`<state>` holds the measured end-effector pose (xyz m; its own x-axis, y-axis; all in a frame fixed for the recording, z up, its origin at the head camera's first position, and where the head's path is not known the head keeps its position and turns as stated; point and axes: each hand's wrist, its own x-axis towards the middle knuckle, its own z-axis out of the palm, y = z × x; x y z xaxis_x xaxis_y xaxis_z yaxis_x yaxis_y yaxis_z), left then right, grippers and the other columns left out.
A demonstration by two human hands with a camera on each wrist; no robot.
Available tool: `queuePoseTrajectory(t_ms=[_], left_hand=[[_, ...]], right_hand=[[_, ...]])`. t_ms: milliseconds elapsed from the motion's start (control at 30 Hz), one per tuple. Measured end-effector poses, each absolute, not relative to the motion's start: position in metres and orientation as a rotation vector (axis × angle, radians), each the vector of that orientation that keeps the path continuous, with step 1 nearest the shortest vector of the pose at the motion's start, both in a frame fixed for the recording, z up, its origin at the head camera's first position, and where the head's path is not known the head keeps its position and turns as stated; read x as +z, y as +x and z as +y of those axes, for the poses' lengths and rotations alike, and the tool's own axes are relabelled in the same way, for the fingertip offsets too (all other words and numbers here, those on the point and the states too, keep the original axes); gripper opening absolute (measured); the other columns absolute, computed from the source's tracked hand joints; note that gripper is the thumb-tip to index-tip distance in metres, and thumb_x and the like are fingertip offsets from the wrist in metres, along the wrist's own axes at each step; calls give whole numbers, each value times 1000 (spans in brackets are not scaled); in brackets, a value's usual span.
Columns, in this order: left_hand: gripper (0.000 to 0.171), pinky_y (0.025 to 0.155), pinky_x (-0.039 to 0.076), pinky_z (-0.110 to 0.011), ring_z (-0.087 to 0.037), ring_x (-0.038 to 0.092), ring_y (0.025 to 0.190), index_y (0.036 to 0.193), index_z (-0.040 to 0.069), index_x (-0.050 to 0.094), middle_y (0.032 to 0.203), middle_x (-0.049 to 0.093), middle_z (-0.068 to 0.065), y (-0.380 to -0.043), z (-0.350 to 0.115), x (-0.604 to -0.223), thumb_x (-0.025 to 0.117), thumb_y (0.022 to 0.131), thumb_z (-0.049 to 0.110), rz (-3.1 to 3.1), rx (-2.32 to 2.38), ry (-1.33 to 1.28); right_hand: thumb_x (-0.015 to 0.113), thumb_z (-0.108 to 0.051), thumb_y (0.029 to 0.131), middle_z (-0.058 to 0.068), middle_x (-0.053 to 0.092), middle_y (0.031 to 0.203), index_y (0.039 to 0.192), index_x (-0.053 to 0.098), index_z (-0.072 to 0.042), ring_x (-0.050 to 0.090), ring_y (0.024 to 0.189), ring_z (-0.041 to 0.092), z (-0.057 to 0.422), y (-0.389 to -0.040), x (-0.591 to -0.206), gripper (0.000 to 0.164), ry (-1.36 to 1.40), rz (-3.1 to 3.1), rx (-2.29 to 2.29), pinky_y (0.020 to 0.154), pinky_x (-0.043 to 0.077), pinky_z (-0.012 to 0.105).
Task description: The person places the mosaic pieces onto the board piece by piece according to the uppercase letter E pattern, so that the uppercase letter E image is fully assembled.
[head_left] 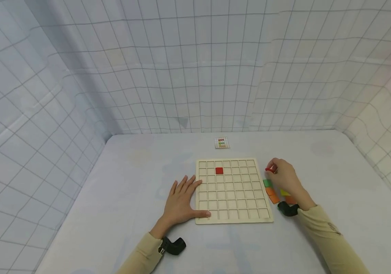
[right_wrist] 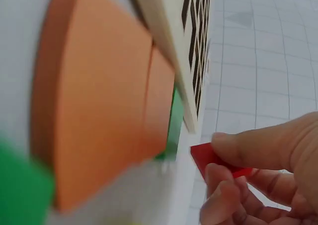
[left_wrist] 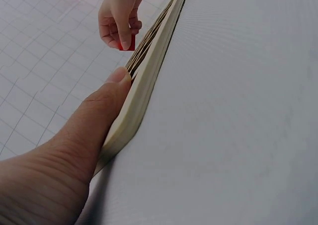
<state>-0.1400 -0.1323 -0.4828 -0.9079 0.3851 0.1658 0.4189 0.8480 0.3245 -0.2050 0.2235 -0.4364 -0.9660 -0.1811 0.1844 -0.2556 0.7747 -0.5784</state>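
A pale wooden board (head_left: 231,195) with a grid of square recesses lies flat on the table, one red square tile (head_left: 219,170) set in its upper part. At the board's left edge, my left hand (head_left: 179,202) is spread, with its thumb (left_wrist: 102,113) resting over the near left corner. My right hand (head_left: 287,178) is just off the board's right side. Between thumb and fingers it pinches a second red tile (right_wrist: 202,156), held tilted above the table.
Under and beside the right hand lie green (head_left: 267,183), orange (head_left: 272,195) and yellow (head_left: 284,192) tiles. Behind the board sits a small card (head_left: 222,143) printed with a coloured grid. White grid-lined sheets (head_left: 195,76) enclose the table's back and sides.
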Motion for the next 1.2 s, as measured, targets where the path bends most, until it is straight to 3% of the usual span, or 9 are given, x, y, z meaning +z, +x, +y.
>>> queuePoseTrajectory(t_ms=[167, 433, 733, 1200], left_hand=[[103, 112, 7, -50, -27, 15, 142, 148, 20, 35, 154, 25, -5, -140, -133, -483, 66, 66, 75, -2916, -548, -642], [103, 112, 9, -52, -29, 17, 141, 147, 18, 37, 153, 27, -7, -140, -133, -483, 66, 65, 75, -2893, -544, -651], [104, 112, 6, -49, -26, 14, 142, 147, 20, 35, 154, 25, -4, -141, -133, -485, 65, 65, 76, -2914, -551, -639], [104, 113, 5, -48, -24, 12, 142, 148, 22, 34, 155, 23, -2, -143, -133, -487, 63, 65, 78, -2933, -546, -628]], right_hand=[[68, 0, 85, 5, 48, 69, 88, 61, 1, 44, 62, 20, 210, -208, -436, 7, 408, -2739, 1026, 55, 37, 31], [68, 1, 83, 3, 55, 77, 90, 65, -3, 54, 70, 20, 184, -220, -436, 8, 546, -2756, 1147, 61, 45, 32], [64, 2, 86, 7, 59, 83, 90, 67, -4, 55, 74, 20, 152, -230, -432, 7, 725, -2835, 1154, 66, 47, 34], [64, 0, 86, 0, 63, 82, 89, 68, -6, 57, 71, 15, 130, -237, -436, 8, 722, -2898, 1126, 62, 48, 31]])
